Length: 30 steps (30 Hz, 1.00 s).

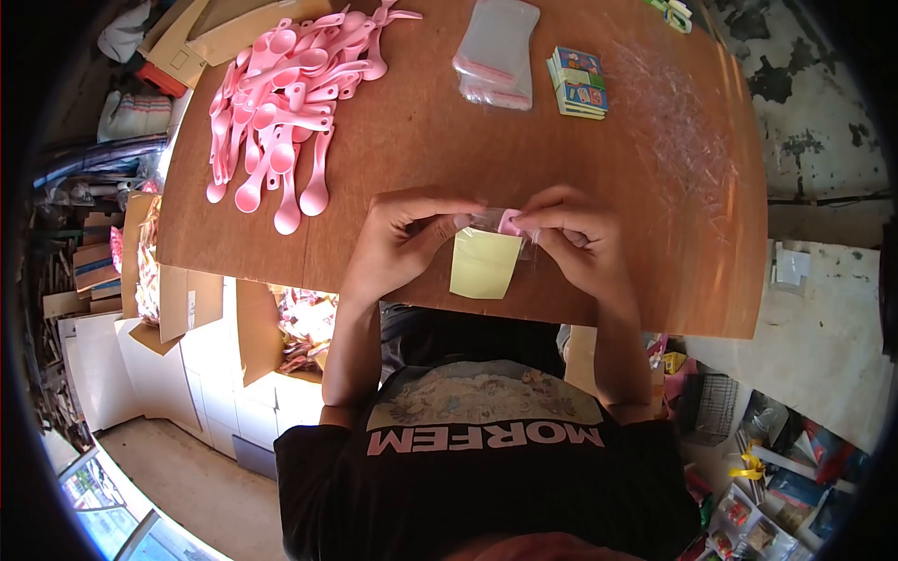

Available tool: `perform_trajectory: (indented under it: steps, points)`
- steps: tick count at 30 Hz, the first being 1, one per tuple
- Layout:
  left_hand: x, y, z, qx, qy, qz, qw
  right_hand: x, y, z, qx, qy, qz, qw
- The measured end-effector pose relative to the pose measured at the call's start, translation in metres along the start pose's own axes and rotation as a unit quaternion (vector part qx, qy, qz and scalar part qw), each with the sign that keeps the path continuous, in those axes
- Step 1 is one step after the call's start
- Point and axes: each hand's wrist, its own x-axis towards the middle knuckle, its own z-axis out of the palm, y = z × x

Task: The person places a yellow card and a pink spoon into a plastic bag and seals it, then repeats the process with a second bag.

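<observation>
Over the near part of the table, a small clear plastic bag is stretched between my two hands. Inside it sits a pale yellow card, its lower end toward my body. My left hand pinches the bag's upper left edge between thumb and fingers. At the upper right corner my right hand pinches the bag together with a pink plastic piece, which looks like the end of a spoon handle; the rest of it is hidden.
Pink measuring spoons lie heaped at the far left of the wooden table. Flat clear bags, a banded stack of printed cards, loose clear strips and green-handled scissors lie beyond my hands. Cardboard boxes stand below left.
</observation>
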Motion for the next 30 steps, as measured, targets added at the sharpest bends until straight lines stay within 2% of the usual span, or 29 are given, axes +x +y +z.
perform_trajectory:
  steps: [10,14,17,19,21,24,25,28,29,30]
  points:
    - [-0.002,-0.003,-0.002,-0.008,-0.003,-0.001,1.000,0.000,0.006,-0.001,-0.068,-0.010,-0.040,0.997]
    - [-0.002,0.001,-0.001,-0.042,0.004,-0.008,0.999,0.002,-0.001,-0.003,-0.040,-0.023,-0.037,0.998]
    - [-0.002,-0.001,0.001,-0.037,0.017,-0.021,0.999,0.004,-0.001,0.003,-0.092,-0.019,-0.076,0.993]
    - [-0.003,-0.006,0.004,-0.021,0.022,-0.034,0.999,0.002,0.000,0.008,-0.023,-0.003,-0.025,0.999]
    - [-0.004,-0.006,0.003,-0.049,0.055,-0.026,0.997,-0.001,0.004,0.012,0.000,0.011,-0.018,1.000]
    - [-0.006,0.015,-0.002,-0.092,0.002,-0.103,0.990,-0.006,0.011,0.014,0.034,0.011,-0.017,0.999]
    - [-0.009,0.012,-0.004,-0.068,-0.019,-0.072,0.995,-0.008,0.012,0.014,0.028,0.010,-0.023,0.999]
    - [-0.031,0.025,-0.021,0.014,-0.115,-0.121,0.986,-0.007,0.002,0.015,0.095,-0.028,0.007,0.995]
    - [-0.043,0.027,-0.033,0.070,-0.160,-0.097,0.980,-0.007,-0.001,0.012,0.087,-0.042,0.013,0.995]
    - [-0.059,0.027,-0.039,0.056,-0.160,-0.045,0.985,-0.007,-0.002,0.009,0.085,-0.042,0.013,0.995]
